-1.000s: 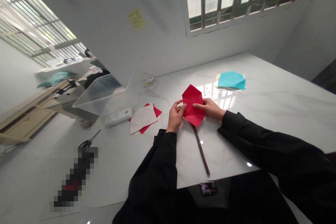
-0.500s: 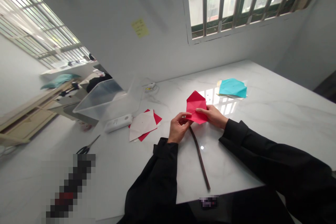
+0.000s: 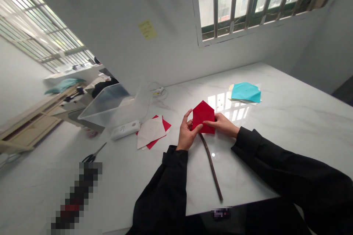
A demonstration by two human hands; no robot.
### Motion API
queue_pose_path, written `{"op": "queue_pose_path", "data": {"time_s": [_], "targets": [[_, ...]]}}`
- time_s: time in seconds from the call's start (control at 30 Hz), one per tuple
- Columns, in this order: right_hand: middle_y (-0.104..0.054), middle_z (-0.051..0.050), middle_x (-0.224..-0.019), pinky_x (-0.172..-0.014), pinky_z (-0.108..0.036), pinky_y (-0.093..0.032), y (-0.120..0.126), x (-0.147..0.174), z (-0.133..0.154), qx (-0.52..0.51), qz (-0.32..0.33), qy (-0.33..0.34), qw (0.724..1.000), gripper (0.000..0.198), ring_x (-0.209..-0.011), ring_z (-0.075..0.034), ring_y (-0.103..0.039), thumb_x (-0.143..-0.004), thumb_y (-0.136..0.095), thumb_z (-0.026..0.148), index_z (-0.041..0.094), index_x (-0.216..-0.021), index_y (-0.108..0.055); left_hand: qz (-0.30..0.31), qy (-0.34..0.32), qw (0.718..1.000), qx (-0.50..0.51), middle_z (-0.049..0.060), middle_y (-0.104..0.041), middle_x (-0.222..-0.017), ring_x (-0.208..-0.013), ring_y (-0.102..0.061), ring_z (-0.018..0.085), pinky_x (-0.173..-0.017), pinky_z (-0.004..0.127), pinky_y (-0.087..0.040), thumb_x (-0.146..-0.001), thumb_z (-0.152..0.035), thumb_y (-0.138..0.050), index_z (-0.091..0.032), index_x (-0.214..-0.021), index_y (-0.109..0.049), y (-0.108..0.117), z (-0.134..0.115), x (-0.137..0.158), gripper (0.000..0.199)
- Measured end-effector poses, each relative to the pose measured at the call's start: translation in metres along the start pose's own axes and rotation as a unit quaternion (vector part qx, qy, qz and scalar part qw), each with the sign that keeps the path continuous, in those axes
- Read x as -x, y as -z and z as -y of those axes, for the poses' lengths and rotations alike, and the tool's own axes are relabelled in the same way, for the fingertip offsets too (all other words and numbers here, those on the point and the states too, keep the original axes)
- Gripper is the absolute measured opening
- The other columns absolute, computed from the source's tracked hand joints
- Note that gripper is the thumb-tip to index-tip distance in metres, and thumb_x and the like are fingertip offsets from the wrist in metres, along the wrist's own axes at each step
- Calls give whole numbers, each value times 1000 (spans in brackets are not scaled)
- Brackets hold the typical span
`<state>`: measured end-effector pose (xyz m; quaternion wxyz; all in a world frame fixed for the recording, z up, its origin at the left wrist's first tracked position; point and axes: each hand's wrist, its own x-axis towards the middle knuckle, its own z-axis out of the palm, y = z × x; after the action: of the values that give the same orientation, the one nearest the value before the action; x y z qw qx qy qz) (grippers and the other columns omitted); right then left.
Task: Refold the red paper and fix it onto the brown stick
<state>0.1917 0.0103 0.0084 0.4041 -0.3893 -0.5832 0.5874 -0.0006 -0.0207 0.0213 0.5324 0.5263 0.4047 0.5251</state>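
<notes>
A folded piece of red paper (image 3: pixel 203 114) with a pointed top edge and a straight lower edge is held up over the table by both hands. My left hand (image 3: pixel 187 133) grips its left side, thumb across the front and fingers behind. My right hand (image 3: pixel 224 125) pinches its right side, thumb lying on the front face. Just below the paper a thin brown stick (image 3: pixel 211 167) lies on the table, its far end beneath the paper and my left hand.
White and red paper pieces (image 3: pixel 151 132) lie left of my hands, beside a white device (image 3: pixel 126 130) and a clear plastic bin (image 3: pixel 110 102). Scissors (image 3: pixel 92 156) lie farther left. A blue paper stack (image 3: pixel 246 92) sits at the back right of the marbled table (image 3: pixel 289 117).
The red paper now shows a straight lower edge where a pointed one showed before. My left fingers have moved up behind it, and its face looks darker.
</notes>
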Motion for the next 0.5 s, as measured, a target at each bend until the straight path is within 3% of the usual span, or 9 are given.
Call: {"op": "queue_pose_path", "data": {"time_s": [0.23, 0.5], "targets": [[-76, -10, -93, -69, -30, -50, -2, 2, 2, 17, 35, 22, 999, 54, -78, -20, -66, -89, -65, 62, 11, -103, -75, -34, 17, 999, 10, 10, -79, -102, -87, -77, 24, -84, 37, -62, -73, -37, -88, -17, -137, -52, 3, 5, -3, 76], [-77, -11, -100, -74, -32, -53, 0, 1, -2, 30, 15, 44, 998, 46, -84, -22, -69, -87, -71, 53, 11, -104, -75, -40, 21, 999, 2, 10, -78, -101, -86, -76, 23, -81, 33, -61, -69, -36, -90, -16, -122, -62, 6, 9, -6, 63]]}}
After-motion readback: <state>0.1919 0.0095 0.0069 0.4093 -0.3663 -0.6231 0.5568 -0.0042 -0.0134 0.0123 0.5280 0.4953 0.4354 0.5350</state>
